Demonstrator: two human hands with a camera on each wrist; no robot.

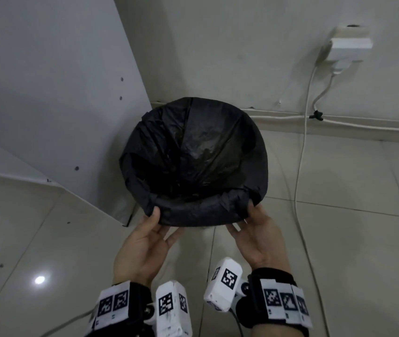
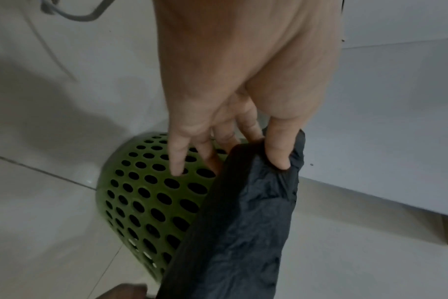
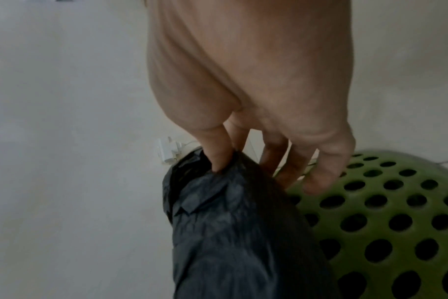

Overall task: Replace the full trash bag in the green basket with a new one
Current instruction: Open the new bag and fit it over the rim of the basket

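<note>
The green basket [image 2: 146,202] stands on the tiled floor [image 1: 339,239] in a corner, close to a grey cabinet panel [image 1: 47,93] on its left and the wall [image 1: 242,45] behind it. A black trash bag [image 1: 193,152] lines the basket; its mouth is spread open and its edge is folded outward over the rim, so that from the head view the bag hides the basket completely. The perforated green wall of the basket is visible only in the two wrist views, below the folded bag edge. The left hand [image 1: 142,244] holds the near left part of the rim: the thumb presses on top of the folded bag edge, and the remaining fingers [image 2: 177,157] extend underneath against the basket wall. The right hand [image 1: 259,237] holds the near right part of the rim in the same manner, with the thumb on the bag edge and the fingers [image 3: 320,174] reaching down to the perforated wall. Both hands therefore pinch the bag edge against the rim, palms turned toward each other. The interior of the bag is dark, and its contents cannot be determined. A white adapter [image 1: 344,47] sits on the wall to the right, and a white cable [image 1: 300,152] runs from it down across the floor beside the basket.
</note>
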